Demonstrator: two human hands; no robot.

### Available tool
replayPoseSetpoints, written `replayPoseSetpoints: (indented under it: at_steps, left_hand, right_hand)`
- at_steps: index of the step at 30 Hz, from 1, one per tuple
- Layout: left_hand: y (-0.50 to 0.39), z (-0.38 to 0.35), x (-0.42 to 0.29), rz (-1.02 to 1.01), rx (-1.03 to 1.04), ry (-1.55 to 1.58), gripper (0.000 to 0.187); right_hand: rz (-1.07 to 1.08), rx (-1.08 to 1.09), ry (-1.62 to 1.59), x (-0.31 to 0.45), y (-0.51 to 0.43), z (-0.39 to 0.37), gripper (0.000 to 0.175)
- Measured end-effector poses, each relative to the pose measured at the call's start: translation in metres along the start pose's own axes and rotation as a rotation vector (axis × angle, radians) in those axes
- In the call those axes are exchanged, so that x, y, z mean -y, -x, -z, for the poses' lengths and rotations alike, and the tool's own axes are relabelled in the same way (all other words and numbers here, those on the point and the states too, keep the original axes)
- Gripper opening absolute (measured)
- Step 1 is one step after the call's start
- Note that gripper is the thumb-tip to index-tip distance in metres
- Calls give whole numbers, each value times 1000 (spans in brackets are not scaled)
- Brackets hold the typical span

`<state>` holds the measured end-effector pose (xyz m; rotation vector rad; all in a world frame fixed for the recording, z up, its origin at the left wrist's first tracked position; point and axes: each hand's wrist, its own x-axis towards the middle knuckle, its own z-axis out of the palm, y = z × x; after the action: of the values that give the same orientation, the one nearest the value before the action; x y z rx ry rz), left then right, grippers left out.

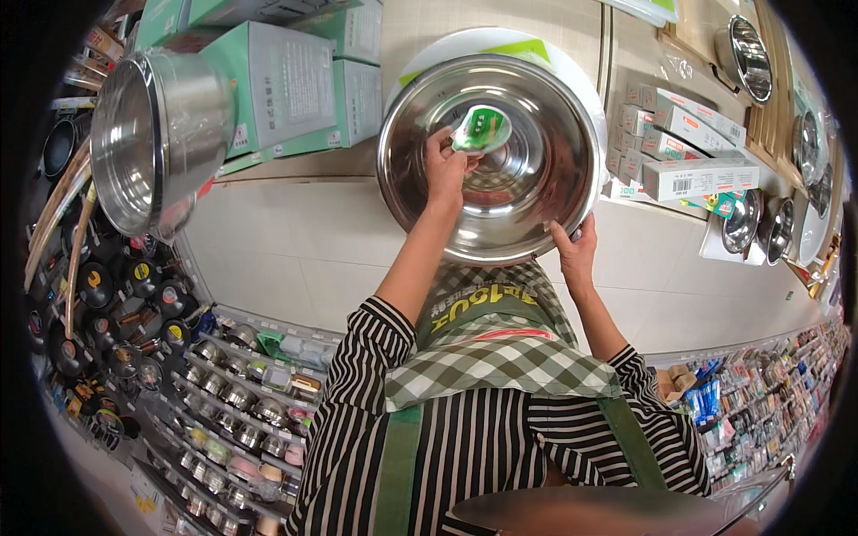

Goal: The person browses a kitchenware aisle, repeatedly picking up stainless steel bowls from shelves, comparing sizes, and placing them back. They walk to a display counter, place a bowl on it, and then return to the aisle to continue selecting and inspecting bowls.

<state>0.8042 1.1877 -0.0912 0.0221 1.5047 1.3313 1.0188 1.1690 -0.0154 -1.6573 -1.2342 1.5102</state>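
Observation:
A large round stainless steel basin (546,191) is in front of me, its shiny inside facing up. My left hand (447,164) reaches over the basin and pinches a rounded green-and-white label (482,128) between thumb and fingers. Whether any of the label still sticks to the metal, I cannot tell. On the near right side, my right hand (576,246) grips the basin's rim, thumb on the inside and fingers outside. Beneath the basin, the edge of a white round item (429,55) with green patches shows at the far side.
Green boxes (268,87) and a plastic-wrapped steel pot (164,141) stand at left. Stacked small white boxes (697,177) lie to the right, with steel bowls (742,221) beyond. Pans (94,285) hang at far left. Shelves of steel pots (234,395) are behind me.

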Motion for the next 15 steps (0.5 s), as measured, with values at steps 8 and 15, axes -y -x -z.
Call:
replayPoseSetpoints:
  at_steps: [8,15]
  left_hand:
    - [-7,6,-10,-309,-219,-758,25]
    - [-10,10,-3,-365,-331,-690,28]
  right_hand:
    - [11,4,-27,-2,-4,7,38]
    - [6,1,-16,-1,-2,7,35]
